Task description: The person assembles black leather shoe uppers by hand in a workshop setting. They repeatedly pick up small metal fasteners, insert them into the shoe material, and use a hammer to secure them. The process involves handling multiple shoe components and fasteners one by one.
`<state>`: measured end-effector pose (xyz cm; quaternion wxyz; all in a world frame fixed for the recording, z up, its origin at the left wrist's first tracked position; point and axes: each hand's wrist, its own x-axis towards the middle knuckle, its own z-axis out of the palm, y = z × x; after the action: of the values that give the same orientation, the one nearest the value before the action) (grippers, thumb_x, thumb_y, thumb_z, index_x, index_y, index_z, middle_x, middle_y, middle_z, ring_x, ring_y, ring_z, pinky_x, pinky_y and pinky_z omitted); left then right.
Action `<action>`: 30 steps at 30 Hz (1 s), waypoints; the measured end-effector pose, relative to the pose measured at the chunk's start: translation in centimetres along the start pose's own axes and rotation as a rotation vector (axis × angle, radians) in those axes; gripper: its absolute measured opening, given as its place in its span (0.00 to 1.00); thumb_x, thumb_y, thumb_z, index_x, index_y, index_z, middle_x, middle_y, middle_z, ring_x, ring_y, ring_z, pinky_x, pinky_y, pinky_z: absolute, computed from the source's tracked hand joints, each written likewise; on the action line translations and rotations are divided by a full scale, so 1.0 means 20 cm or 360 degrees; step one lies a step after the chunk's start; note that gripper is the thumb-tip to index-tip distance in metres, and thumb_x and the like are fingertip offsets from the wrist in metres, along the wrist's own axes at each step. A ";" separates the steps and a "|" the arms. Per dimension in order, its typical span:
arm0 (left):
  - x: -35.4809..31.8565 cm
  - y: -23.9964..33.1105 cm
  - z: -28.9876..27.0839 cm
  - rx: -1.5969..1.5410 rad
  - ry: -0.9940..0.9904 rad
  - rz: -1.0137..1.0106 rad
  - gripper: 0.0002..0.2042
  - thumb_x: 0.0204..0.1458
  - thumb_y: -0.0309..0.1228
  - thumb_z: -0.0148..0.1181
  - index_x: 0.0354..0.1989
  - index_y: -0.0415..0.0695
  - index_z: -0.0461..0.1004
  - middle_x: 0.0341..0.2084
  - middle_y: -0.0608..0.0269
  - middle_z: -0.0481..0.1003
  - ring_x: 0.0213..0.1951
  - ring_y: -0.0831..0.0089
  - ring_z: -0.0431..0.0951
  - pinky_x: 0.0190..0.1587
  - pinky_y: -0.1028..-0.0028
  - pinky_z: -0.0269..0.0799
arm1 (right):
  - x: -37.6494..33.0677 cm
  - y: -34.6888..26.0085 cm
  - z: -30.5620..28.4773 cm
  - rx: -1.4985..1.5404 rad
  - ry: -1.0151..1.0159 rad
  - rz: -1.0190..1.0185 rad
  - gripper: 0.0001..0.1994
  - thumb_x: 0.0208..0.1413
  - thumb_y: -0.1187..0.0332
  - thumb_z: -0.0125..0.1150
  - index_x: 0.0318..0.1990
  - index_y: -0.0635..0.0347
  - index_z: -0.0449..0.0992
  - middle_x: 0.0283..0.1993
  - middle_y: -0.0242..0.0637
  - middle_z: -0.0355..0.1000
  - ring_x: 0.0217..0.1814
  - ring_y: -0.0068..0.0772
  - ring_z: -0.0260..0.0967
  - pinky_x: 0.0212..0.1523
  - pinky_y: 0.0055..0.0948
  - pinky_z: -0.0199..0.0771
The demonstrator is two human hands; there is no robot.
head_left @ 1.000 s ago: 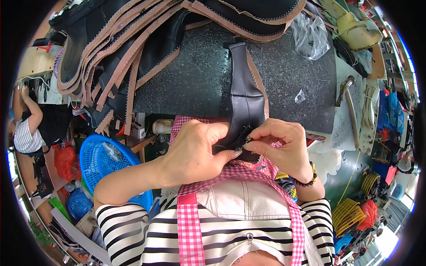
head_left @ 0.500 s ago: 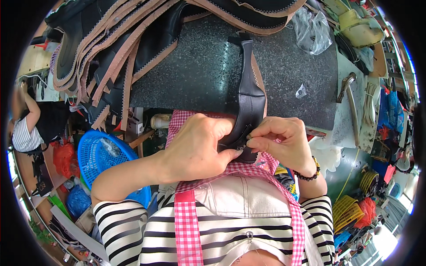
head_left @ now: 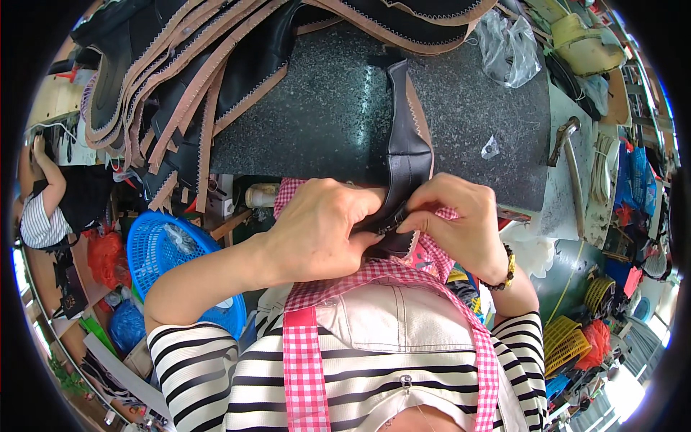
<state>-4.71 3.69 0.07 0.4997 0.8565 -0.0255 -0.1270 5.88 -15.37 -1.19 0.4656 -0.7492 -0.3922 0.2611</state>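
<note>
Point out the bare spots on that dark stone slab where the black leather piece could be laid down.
Bare dark slab lies between the stacked leather pieces on the left and the black leather piece that both hands, left hand and right hand, pinch. A second patch runs right of it, up to the hammer, broken only by a small clear scrap. The far edge is crowded.

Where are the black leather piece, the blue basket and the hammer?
black leather piece (head_left: 407,155), head view, its upper panel.
blue basket (head_left: 162,252), head view, inner mesh wall.
hammer (head_left: 574,173), head view, its handle.
</note>
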 end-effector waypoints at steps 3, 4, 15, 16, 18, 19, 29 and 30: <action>0.00 0.00 0.00 -0.0095 0.0005 -0.0157 0.14 0.41 0.18 0.66 0.40 0.36 0.77 0.33 0.48 0.80 0.37 0.60 0.83 0.38 0.71 0.77 | 0.00 0.04 0.01 -0.0091 0.0195 -0.0243 0.10 0.38 0.79 0.72 0.31 0.66 0.78 0.32 0.40 0.76 0.28 0.30 0.77 0.29 0.25 0.75; 0.00 0.00 0.00 -0.0096 0.0036 -0.0153 0.15 0.41 0.17 0.66 0.40 0.36 0.77 0.33 0.48 0.80 0.37 0.60 0.83 0.38 0.71 0.77 | 0.00 0.03 0.02 -0.0115 0.0250 -0.0280 0.11 0.38 0.79 0.72 0.31 0.66 0.78 0.32 0.40 0.76 0.29 0.30 0.77 0.29 0.25 0.75; 0.00 0.00 -0.03 -0.0137 -0.0056 -0.0247 0.14 0.37 0.19 0.70 0.36 0.35 0.78 0.29 0.49 0.80 0.34 0.65 0.84 0.35 0.73 0.75 | 0.04 0.03 0.00 0.0248 0.0000 -0.0095 0.10 0.37 0.82 0.71 0.30 0.65 0.79 0.28 0.35 0.74 0.27 0.24 0.73 0.29 0.23 0.72; 0.00 0.00 -0.03 -0.0141 -0.0036 -0.0237 0.13 0.37 0.19 0.70 0.34 0.35 0.78 0.28 0.49 0.80 0.33 0.65 0.84 0.33 0.73 0.74 | 0.04 0.02 0.01 0.0242 -0.0002 -0.0102 0.10 0.37 0.82 0.71 0.30 0.64 0.79 0.28 0.34 0.74 0.27 0.24 0.73 0.29 0.23 0.72; 0.00 0.01 -0.03 -0.0150 0.0002 -0.0217 0.12 0.36 0.20 0.71 0.32 0.35 0.77 0.26 0.48 0.79 0.30 0.67 0.83 0.31 0.74 0.73 | 0.03 0.02 0.01 0.0180 0.0056 -0.0158 0.10 0.37 0.82 0.71 0.30 0.65 0.78 0.28 0.34 0.74 0.27 0.24 0.73 0.29 0.23 0.72; -0.01 0.01 -0.02 -0.0130 0.0033 -0.0174 0.12 0.36 0.20 0.71 0.31 0.35 0.77 0.25 0.48 0.79 0.29 0.67 0.83 0.30 0.74 0.73 | 0.02 0.02 0.01 0.0151 0.0089 -0.0182 0.10 0.37 0.82 0.71 0.29 0.65 0.78 0.28 0.34 0.74 0.27 0.23 0.73 0.29 0.23 0.72; -0.04 0.07 0.00 0.0151 0.0318 0.0065 0.08 0.37 0.21 0.71 0.27 0.37 0.79 0.21 0.49 0.77 0.25 0.60 0.81 0.27 0.71 0.73 | 0.02 0.01 0.02 -0.0118 0.0342 -0.0649 0.12 0.32 0.83 0.70 0.27 0.65 0.76 0.27 0.38 0.73 0.26 0.32 0.73 0.27 0.24 0.72; -0.04 0.08 -0.01 0.0181 0.0322 0.0078 0.08 0.38 0.21 0.70 0.27 0.37 0.79 0.21 0.49 0.77 0.25 0.59 0.81 0.27 0.71 0.73 | 0.00 0.02 0.03 -0.0160 0.0395 -0.0762 0.12 0.32 0.82 0.69 0.27 0.63 0.76 0.27 0.37 0.73 0.25 0.33 0.73 0.25 0.26 0.72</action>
<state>-5.40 3.13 1.75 0.4532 0.8910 -0.0030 -0.0259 5.66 -15.14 -1.74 0.5207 -0.6836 -0.5105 0.0301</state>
